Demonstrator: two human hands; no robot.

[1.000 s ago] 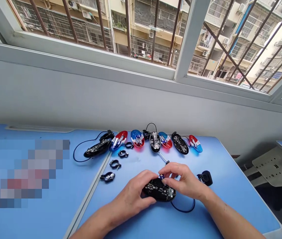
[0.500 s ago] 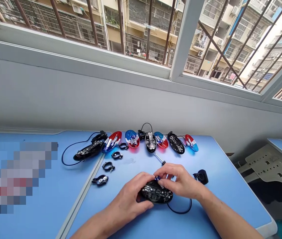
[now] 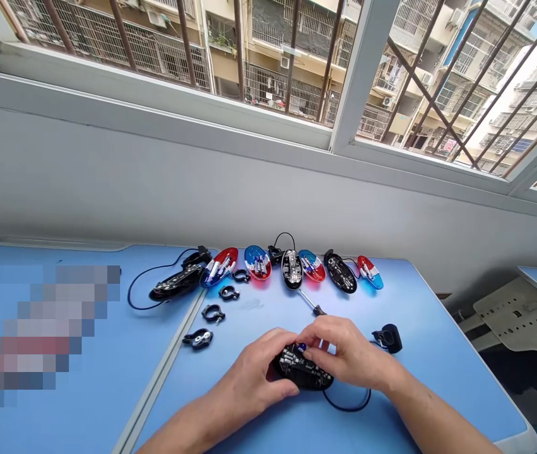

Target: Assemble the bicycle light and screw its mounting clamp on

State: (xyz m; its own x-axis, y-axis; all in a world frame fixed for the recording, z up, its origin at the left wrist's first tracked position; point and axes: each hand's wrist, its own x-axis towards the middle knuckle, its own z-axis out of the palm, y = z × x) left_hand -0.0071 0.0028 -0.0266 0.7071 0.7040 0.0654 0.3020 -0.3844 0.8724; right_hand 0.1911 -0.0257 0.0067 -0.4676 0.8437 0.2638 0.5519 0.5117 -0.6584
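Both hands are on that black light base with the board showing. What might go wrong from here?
The left hand and right hand press a small blue part onto the black light base; it may slip and get lost. The cable loops under the right wrist and might snag. The screwdriver lies just beyond the fingers and could be knocked.

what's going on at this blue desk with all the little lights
A person holds a black oval light base with an exposed circuit board on the blue desk. The left hand grips its left end; the right hand presses fingers on top. A screwdriver lies just beyond, before a row of red-and-blue covers and more bases.
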